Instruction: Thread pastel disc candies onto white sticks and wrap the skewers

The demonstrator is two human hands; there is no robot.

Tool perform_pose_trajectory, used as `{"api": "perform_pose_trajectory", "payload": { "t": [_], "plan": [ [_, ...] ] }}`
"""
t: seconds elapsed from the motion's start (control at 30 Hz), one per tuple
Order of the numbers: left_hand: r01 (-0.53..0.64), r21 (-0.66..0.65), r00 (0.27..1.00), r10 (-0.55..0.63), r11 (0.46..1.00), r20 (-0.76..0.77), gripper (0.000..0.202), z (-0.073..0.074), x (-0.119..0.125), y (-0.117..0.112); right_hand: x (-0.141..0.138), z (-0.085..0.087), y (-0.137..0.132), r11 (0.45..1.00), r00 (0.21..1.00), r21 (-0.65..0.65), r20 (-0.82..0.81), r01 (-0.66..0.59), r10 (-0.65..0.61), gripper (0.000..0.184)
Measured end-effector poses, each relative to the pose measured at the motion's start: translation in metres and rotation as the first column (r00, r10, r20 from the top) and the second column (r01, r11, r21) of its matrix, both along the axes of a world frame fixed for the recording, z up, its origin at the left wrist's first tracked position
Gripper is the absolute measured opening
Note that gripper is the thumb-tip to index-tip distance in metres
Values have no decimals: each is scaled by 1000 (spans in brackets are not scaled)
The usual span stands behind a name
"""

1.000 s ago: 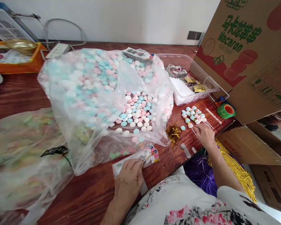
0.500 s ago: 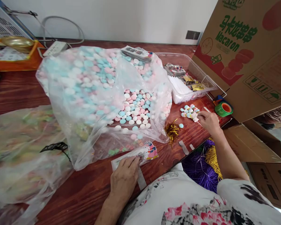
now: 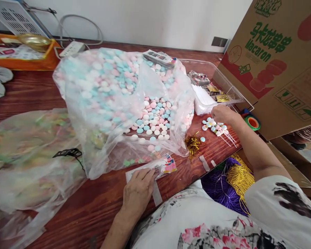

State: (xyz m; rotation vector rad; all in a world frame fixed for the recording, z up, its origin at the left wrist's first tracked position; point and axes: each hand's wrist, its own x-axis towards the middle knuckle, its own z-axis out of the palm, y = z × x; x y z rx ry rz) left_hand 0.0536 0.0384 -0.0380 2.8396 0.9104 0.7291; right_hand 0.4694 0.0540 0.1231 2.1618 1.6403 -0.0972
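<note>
My left hand [image 3: 138, 188] lies flat with fingers stretched out on a small clear plastic bag [image 3: 168, 165] printed in colour at one end. My right hand [image 3: 223, 114] is raised at the front corner of the clear tray, its fingers curled downward; what they hold, if anything, is hidden. Just below it, several candy skewers [image 3: 219, 128], with pink, white and blue round candies on thin white sticks, rest on the table. A single blue candy [image 3: 202, 139] and a bunch of gold twist ties [image 3: 193, 143] lie to their left.
A large plastic bag [image 3: 93, 83] of pastel candies spreads across the table, open at the front. The clear tray [image 3: 209, 64] holds white sticks and gold ties. Green tape [image 3: 252, 122] sits by a tall Macaron carton [image 3: 269, 69]. Another plastic bag [image 3: 28, 155] lies left.
My right hand has moved up and left, off the sticks of the candy skewers, which now lie in view on the table. My left hand stays on the bag. The view has shifted slightly.
</note>
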Motion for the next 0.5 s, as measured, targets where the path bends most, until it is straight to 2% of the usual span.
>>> {"api": "perform_pose_trajectory", "payload": {
  "t": [0.23, 0.37, 0.5],
  "plan": [
    [32, -43, 999, -32, 999, 13, 23, -2, -1, 2, 4, -5, -20, 998, 998, 44, -52, -33, 35, 22],
    [9, -223, 994, 16, 975, 112, 20, 7, 1, 3, 10, -15, -44, 992, 999, 124, -23, -37, 40, 14],
    [-8, -409, 951, 133, 912, 278, 18, 20, -3, 5, 27, -26, -86, 954, 997, 297, -46, -49, 65, 22]
  ]
}}
